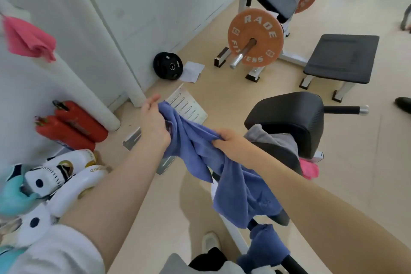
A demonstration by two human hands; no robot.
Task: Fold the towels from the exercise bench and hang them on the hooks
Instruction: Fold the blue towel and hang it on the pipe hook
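I hold a blue towel (224, 176) in the air between both hands, crumpled and hanging loose. My left hand (153, 122) grips its upper left end. My right hand (231, 142) is clenched on a bunch of it further right. Under my right arm the black exercise bench (291, 118) carries a grey towel (271, 140), a pink towel (309, 169) at its side and a darker blue towel (264, 249) lower down. A folded pink towel (26, 39) hangs on the white wall at the far left; its hook is hidden.
Two red fire extinguishers (73, 127) lean at the wall's foot, with white and teal gear (55, 182) below them. A metal slotted plate (186, 104) lies on the floor. Behind stand an orange weight plate (255, 38) on a rack, a black plate (168, 65) and a padded stool (342, 58).
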